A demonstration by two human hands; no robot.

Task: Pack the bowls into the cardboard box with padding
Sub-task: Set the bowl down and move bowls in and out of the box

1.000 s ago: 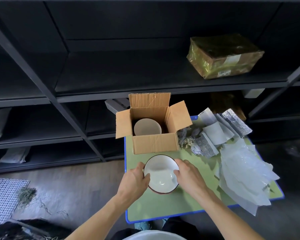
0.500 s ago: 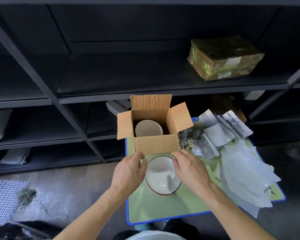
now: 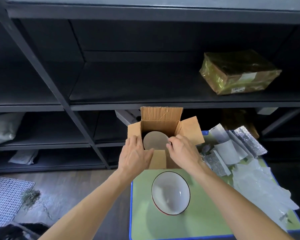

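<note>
Hands at the cardboard box
My left hand presses flat on its wall; right hand curls inside, grasp unclear. White bowl sits behind both, nearer me, on the bench.

A tan bowl fills most of the cardboard box mouth, with the left hand and right hand crowding its near rim. Bare surface lies left of the white bowl; padding crowds the right side.
</note>
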